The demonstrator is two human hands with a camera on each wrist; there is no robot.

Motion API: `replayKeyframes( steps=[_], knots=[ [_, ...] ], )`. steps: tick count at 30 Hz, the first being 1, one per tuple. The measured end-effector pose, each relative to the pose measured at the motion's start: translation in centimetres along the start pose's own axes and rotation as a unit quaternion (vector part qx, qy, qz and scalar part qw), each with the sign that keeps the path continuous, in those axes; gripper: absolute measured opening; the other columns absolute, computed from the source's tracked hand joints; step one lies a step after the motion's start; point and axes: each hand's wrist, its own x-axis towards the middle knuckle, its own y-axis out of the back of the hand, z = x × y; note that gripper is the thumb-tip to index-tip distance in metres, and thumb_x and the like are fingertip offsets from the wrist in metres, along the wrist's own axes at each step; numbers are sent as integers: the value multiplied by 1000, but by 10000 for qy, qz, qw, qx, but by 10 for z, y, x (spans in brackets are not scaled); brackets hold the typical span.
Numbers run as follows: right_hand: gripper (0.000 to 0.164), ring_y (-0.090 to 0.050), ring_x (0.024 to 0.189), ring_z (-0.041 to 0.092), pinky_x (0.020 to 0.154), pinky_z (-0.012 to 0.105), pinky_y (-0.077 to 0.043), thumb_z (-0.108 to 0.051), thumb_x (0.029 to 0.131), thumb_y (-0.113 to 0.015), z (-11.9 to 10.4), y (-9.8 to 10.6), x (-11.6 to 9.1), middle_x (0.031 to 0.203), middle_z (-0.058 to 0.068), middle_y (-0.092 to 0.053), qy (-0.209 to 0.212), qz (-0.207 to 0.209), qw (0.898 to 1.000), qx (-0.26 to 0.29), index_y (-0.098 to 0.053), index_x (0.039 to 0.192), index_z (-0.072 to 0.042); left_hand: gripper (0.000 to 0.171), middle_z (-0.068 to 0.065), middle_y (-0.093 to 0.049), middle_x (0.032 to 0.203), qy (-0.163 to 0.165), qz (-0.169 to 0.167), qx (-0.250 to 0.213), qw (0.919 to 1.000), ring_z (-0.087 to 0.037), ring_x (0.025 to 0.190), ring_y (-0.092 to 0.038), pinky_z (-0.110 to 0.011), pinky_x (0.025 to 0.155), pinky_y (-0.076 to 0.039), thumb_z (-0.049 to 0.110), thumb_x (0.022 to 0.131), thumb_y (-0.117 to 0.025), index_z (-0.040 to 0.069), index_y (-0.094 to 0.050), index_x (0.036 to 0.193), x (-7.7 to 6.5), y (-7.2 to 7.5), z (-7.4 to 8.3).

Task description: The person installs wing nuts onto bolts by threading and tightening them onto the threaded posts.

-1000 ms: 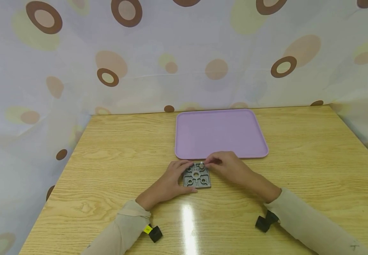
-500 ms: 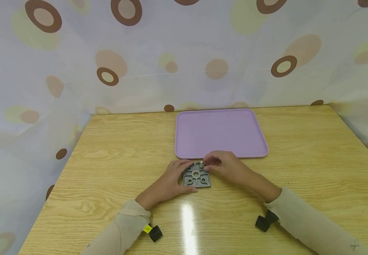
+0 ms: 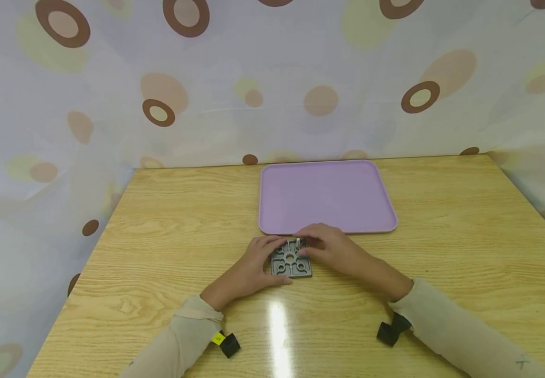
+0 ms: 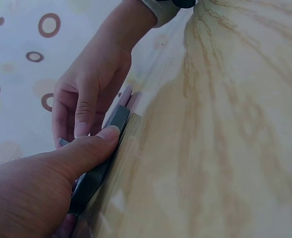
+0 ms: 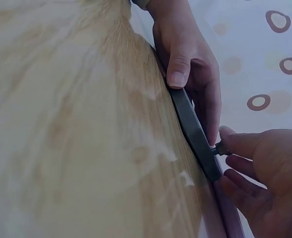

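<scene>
A square grey metal plate (image 3: 291, 269) with round holes and raised ribs lies flat on the table. My left hand (image 3: 252, 269) grips it from the left, thumb along the near edge and fingers at the far left corner. At the plate's far right corner stands a small metal bolt (image 3: 298, 242), its pale tip pointing up. My right hand (image 3: 336, 249) pinches this bolt, thumb in front and index finger behind. From the right wrist view, a bit of thread shows between the plate (image 5: 193, 130) and my right fingertips. The left wrist view shows my left thumb (image 4: 88, 151) pressing the plate's edge.
A lilac tray (image 3: 326, 197) lies just beyond the plate, with nothing on it. Wood-grain table (image 3: 182, 210) surrounds both. A patterned curtain (image 3: 282, 126) hangs along the back and sides.
My right fingers have shifted slightly left around the bolt, the index finger reaching further behind it and the thumb coming further in front. My left hand and the plate stay put.
</scene>
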Motion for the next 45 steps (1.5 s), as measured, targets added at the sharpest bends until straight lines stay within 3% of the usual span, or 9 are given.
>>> replayKeyframes(
  steps=[9, 23, 37, 45],
  knots=[
    [34, -58, 103, 18, 89, 31, -46, -20, 83, -70, 0, 1, 1, 108, 0, -62, -200, 12, 9996, 220, -63, 113, -7, 89, 1, -30, 143, 19, 24, -46, 10000, -14, 126, -25, -38, 102, -31, 56, 75, -69, 13, -33, 145, -1, 0, -1],
    [12, -59, 98, 10, 87, 30, -46, -16, 89, -63, 4, 4, 1, 100, -7, -66, -528, 277, 9979, -234, -70, 99, -15, 88, 0, -32, 143, 49, 4, -63, 10000, -14, 126, -26, -38, 103, -30, 53, 75, -71, 13, -34, 144, 0, 0, 1],
    [7, -60, 90, 6, 84, 26, -47, -17, 87, -66, 6, 7, 1, 92, -9, -67, -620, -43, 9981, -23, -70, 93, -15, 89, 1, -31, 143, 83, -10, -50, 10000, -13, 126, -25, -37, 103, -30, 53, 75, -71, 13, -33, 144, 0, -1, 0],
    [10, -61, 87, 8, 81, 26, -49, -16, 84, -68, 2, 6, 1, 91, -6, -67, -560, 25, 9983, 125, -69, 94, -12, 88, 2, -32, 143, 46, -7, -6, 10000, -14, 126, -26, -37, 103, -30, 55, 75, -70, 14, -33, 144, 1, -1, -1]
  ],
)
